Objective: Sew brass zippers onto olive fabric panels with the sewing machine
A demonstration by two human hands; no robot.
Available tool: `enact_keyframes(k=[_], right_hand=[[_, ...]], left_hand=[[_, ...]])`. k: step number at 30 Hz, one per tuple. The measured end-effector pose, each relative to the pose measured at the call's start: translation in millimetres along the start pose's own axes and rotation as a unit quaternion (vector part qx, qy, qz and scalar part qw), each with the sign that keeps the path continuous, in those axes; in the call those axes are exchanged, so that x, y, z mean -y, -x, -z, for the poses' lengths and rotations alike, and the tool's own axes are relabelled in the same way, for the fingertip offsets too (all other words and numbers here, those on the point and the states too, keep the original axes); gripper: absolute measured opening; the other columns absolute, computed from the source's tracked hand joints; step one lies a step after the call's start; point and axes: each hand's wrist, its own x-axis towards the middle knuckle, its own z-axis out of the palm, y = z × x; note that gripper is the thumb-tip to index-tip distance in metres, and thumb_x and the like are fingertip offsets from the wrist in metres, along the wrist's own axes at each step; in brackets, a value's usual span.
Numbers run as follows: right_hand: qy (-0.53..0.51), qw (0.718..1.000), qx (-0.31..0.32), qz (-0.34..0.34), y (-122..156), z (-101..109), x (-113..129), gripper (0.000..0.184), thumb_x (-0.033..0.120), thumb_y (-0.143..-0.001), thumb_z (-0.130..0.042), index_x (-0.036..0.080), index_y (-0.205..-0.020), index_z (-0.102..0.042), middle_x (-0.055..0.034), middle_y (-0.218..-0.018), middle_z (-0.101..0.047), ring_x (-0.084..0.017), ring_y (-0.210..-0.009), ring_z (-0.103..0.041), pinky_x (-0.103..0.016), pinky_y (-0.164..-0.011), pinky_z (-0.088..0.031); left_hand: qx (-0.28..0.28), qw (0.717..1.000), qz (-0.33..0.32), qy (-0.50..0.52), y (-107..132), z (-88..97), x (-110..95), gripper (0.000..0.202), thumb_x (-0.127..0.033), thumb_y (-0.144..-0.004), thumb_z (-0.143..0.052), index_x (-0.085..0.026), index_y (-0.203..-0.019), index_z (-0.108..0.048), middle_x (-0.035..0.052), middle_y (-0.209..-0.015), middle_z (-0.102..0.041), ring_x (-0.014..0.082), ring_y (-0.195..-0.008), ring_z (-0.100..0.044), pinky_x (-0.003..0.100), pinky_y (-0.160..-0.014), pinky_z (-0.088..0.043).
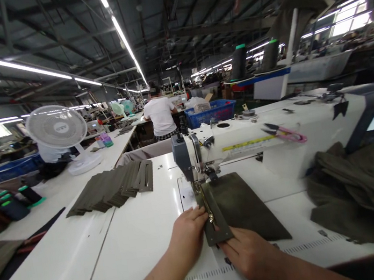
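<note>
Under the needle of a white sewing machine [195,157] lies a dark olive strip with a slot [221,229], a zipper with a gold-coloured slider [211,217] showing in the opening. My left hand [188,234] is closed at the strip's left edge, its fingertips against the strip beside the slider. At the near end, my right hand [249,251] pinches the lower right corner; its thumb is partly hidden. A larger olive fabric panel [245,206] lies flat to the right of the strip, partly behind the machine head.
Left of the machine, slotted olive strips [109,187] lie fanned in a stack. Crumpled olive fabric [352,194] fills the right side. Pink-handled snips [287,133] rest on the machine arm. A white fan [60,127] stands at the left. Ahead, a person [161,115] sits beside a blue crate [211,112].
</note>
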Motion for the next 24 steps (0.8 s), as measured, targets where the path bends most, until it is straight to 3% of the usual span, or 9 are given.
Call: enact_keyframes(k=[8, 24], right_hand=[[0.008, 0.997, -0.078, 0.019, -0.2, -8.5, -5.5, 0.03, 0.003, -0.082, -0.034, 0.008, -0.082, -0.064, -0.0115, -0.072, -0.064, -0.021, -0.07, -0.058, -0.032, -0.069, -0.051], [-0.01, 0.997, -0.081, -0.013, -13.5, -23.8, -32.9, 0.03, 0.001, -0.079, -0.034, 0.009, -0.079, -0.063, -0.0089, -0.07, -0.064, -0.02, -0.062, -0.056, -0.03, -0.062, -0.05]], left_hand=[[-0.004, 1.0, 0.0, -0.015, -6.9, -5.1, -1.7, 0.02, -0.009, -0.075, -0.058, -0.015, -0.094, -0.063, 0.0083, -0.101, -0.066, 0.021, -0.094, -0.061, 0.038, -0.088, -0.05], [0.005, 1.0, 0.002, -0.006, -23.6, -16.4, 26.9, 0.027, -0.006, -0.074, -0.056, -0.015, -0.099, -0.06, 0.0088, -0.103, -0.063, 0.0247, -0.095, -0.059, 0.039, -0.083, -0.052]])
